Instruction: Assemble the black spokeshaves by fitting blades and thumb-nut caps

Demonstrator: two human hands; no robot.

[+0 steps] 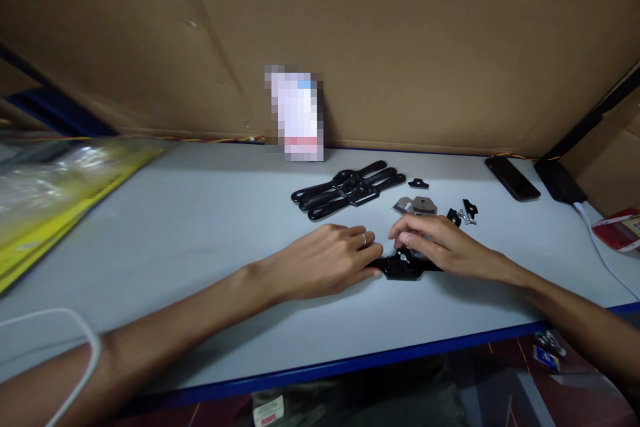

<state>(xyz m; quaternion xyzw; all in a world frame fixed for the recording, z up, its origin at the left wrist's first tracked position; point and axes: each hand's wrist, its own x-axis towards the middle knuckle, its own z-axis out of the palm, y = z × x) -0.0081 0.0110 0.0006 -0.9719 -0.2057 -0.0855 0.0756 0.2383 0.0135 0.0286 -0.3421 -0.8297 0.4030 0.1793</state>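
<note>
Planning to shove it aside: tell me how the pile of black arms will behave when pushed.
The black arms look flat and thin, so probably stiff and light. Loosely overlapped, they would likely scatter rather than roll. The smooth table suggests easy sliding.

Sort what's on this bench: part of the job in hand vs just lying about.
In hand: black bracket, touched by left hand and right hand; probably also the stack of black arms, grey plates and small black and silver bits.

Lying about: phone, dark pad with white cable, red packet, yellow-edged plastic packs.
</note>
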